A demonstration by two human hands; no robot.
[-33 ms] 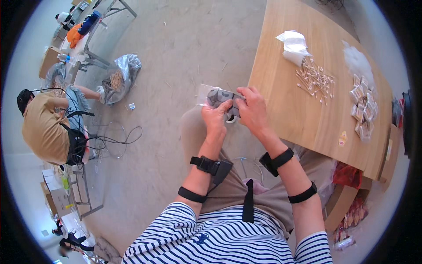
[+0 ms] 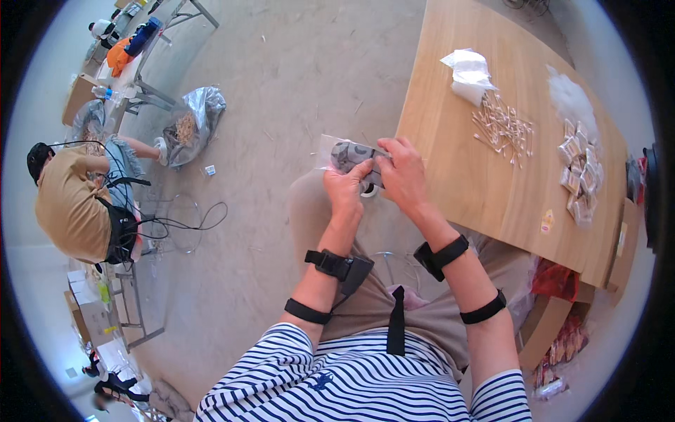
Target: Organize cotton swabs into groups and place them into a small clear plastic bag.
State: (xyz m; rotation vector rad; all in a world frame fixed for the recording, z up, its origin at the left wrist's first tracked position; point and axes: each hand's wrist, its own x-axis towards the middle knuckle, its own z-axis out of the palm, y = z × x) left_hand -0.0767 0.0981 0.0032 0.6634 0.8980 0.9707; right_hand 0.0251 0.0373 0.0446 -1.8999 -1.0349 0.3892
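Both my hands are raised over my lap, just off the left edge of a wooden table (image 2: 478,197). Between them is a small clear plastic bag (image 2: 343,152) with grey contents. My left hand (image 2: 346,190) grips it from below, and my right hand (image 2: 402,174) pinches its right side. On the table lie a heap of cotton swabs (image 2: 503,128), a pile of empty clear bags (image 2: 467,74), a tuft of white cotton (image 2: 569,98) and several filled packets (image 2: 580,176). Black straps circle both my wrists and forearms.
Another person (image 2: 70,204) sits at the left by a metal-framed table, with cables (image 2: 190,218) on the floor beside them. A silvery bag (image 2: 190,123) lies on the concrete floor. A cardboard box (image 2: 548,320) with red packets stands under the table's near corner.
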